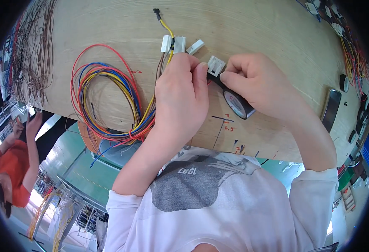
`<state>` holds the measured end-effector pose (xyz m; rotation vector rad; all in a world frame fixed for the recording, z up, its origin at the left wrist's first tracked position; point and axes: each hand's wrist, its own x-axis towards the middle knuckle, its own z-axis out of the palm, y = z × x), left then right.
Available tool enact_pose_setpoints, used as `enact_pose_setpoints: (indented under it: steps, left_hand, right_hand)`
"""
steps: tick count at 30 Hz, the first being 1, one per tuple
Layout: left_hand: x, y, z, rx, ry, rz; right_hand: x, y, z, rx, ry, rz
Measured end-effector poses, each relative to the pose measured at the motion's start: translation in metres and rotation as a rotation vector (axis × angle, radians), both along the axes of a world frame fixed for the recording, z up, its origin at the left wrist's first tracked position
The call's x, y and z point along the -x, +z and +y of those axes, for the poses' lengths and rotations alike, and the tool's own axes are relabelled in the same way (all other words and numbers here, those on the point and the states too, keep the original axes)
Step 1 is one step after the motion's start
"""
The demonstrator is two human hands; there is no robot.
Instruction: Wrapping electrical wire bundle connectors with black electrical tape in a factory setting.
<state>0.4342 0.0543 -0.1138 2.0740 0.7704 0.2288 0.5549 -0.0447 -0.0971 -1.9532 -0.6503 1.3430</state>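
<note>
Both hands pinch white connector (216,65), tape roll (237,103) hanging beneath.

Bright, even light is covering the wooden table (256,25), and the hands are casting only faint shadows. Fisheye distortion is bending straight edges toward the black, vignetted corners; the centre is staying sharp.

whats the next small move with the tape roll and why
Probably pass the black tape roll once more around the wires just below the white connector. The right hand holds the roll with its strip running up to the connector, and the left hand pinches the wires right beside it, so a wrap looks under way.
</note>
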Motion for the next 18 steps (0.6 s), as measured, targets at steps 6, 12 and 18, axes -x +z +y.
enact_pose_setpoints:
  steps: [6,12,18]
  left_hand:
    - [-0.002,0.0,0.001,-0.056,-0.028,-0.007]
    - [-0.003,0.001,0.006,-0.408,-0.198,-0.106]
    - [0.014,0.026,0.01,0.869,0.162,-0.162]
  right_hand:
    - [0.001,0.002,0.003,0.064,-0.037,-0.019]
    - [0.0,0.009,-0.003,0.012,0.02,-0.042]
    - [0.01,0.036,-0.016,0.015,-0.024,0.005]
